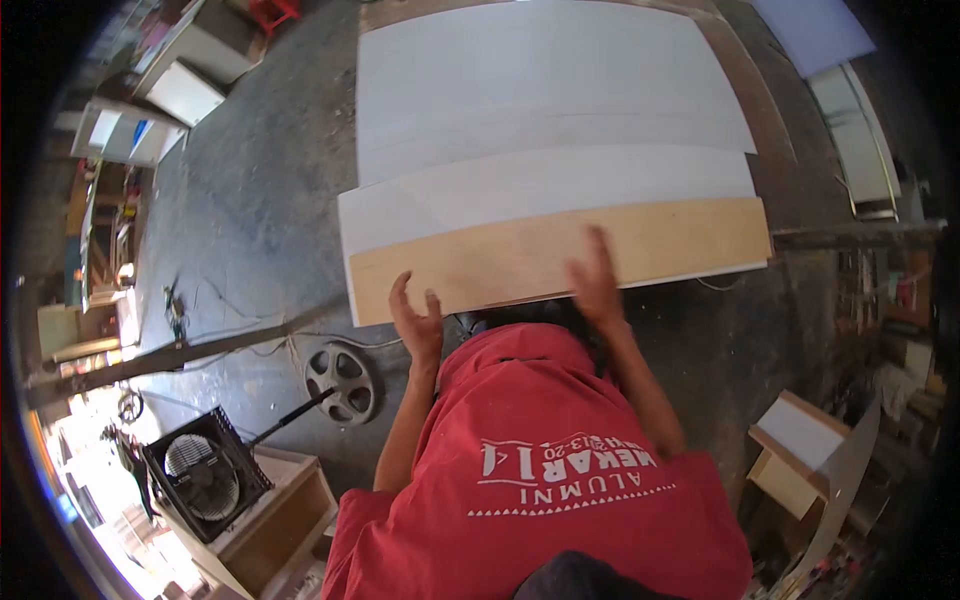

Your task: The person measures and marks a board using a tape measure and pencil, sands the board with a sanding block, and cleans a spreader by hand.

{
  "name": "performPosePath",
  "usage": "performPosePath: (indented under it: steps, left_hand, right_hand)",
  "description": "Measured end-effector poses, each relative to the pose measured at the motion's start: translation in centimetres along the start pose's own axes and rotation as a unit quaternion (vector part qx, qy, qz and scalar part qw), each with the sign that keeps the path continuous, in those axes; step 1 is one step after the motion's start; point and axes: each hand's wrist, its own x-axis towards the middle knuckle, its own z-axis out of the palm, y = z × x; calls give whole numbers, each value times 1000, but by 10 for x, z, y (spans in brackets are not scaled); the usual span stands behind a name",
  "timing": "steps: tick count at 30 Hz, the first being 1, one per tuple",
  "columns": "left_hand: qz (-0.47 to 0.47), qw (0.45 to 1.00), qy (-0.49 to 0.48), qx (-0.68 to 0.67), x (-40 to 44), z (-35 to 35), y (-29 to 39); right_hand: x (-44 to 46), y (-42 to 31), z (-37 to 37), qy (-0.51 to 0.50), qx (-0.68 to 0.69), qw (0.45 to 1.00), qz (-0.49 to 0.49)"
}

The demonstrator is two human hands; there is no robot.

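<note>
A long tan wooden strip [480,262] lies across the near part of a white board [450,200], close to its front edge. My left hand [416,318] is over the strip's near edge toward its left end, fingers apart and curved, with nothing in it. Farther right, my right hand [597,278] is raised over the strip, its fingers extended and slightly blurred, and it holds nothing. Whether either hand touches the wood I cannot tell. Behind the strip, a larger white panel [550,80] covers the table.
At the lower left a black box fan [207,474] stands by a wooden cabinet [270,525]. A grey spoked wheel [342,383] and cables are on the floor at left. Wooden box pieces [797,440] lie at the lower right.
</note>
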Motion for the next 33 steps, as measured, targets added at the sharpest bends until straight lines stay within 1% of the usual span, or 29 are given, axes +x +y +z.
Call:
performPosePath:
  steps: [1, 2, 3, 5, 6, 7, 8, 9, 11, 12, 14, 17, 19, 20, 21, 23, 24, 25, 26, 27, 28, 29, 30, 32, 33]
  left_hand:
    - [83, 992, -90, 18, 7, 14, 11]
    - [167, 969, -180, 32, 9, 31, 21]
    - [176, 964, -196, 19, 9, 50, 23]
    - [184, 935, -296, 68, 10, 88, 11]
    - [178, 933, -296, 102, 10, 98, 3]
    - [191, 929, -303, 94, 9, 100, 8]
    - [197, 925, -291, 147, 8, 102, 11]
    - [199, 918, -279, 202, 7, 102, 14]
    - [207, 913, -289, 199, 6, 98, 18]
    - [213, 911, -287, 207, 6, 99, 19]
    - [219, 907, -288, 214, 7, 98, 18]
    - [221, 905, -289, 222, 7, 98, 20]
    - [215, 904, -292, 224, 6, 99, 19]
    - [211, 904, -297, 222, 9, 99, 19]
    - [199, 913, -272, 230, 12, 97, 19]
    - [167, 911, -334, 176, 17, 93, 20]
    - [171, 907, -342, 177, 23, 84, 27]
    - [160, 916, -318, 183, 28, 79, 25]
    - [81, 952, -289, 54, 30, 70, 20]
    - [4, 964, -253, -79, 28, 59, 14]
    - [2, 986, -161, -43, 24, 42, 11]
    - [2, 995, -94, -8, 19, 22, 2]
    - [2, 999, -30, 25, 13, 0, -10]
    - [-15, 990, 85, 115, -3, -46, -32]
    - [-48, 983, 107, 140, -18, -63, -66]
  right_hand:
    - [5, -7, 21, -65, 11, 994, -81]
    - [9, -14, 43, -128, 4, 985, -116]
    - [11, -5, 70, -183, -45, 958, -215]
    - [17, -14, 91, -258, -78, 935, -230]
    - [19, -9, 80, -246, -87, 940, -218]
    - [21, -8, 69, -239, -142, 938, -206]
    - [27, -7, 59, -234, -196, 931, -199]
    - [33, -1, 45, -230, -199, 933, -194]
    - [38, 26, 7, -129, -240, 955, -119]
    - [41, 43, -10, -128, -241, 955, -115]
    - [48, 72, -35, -72, -261, 958, -95]
    - [56, 83, -59, -48, -277, 957, -73]
    - [58, 83, -61, -51, -283, 954, -90]
    - [57, 84, -59, -43, -272, 958, -79]
    - [61, 84, -58, -37, -259, 962, -74]
    - [62, 81, -60, -47, -252, 964, -74]
    - [63, 78, -61, -52, -255, 963, -73]
    - [64, 76, -61, -56, -258, 962, -69]
    - [65, 74, -61, -57, -255, 963, -70]
    - [64, 73, -61, -60, -252, 963, -67]
    - [64, 77, -60, -58, -258, 961, -78]
    - [64, 81, -58, -62, -254, 961, -93]
    - [63, 83, -57, -53, -243, 965, -86]
    - [64, 78, -59, -41, -217, 974, -59]
    - [64, 73, -59, -37, -217, 973, -68]
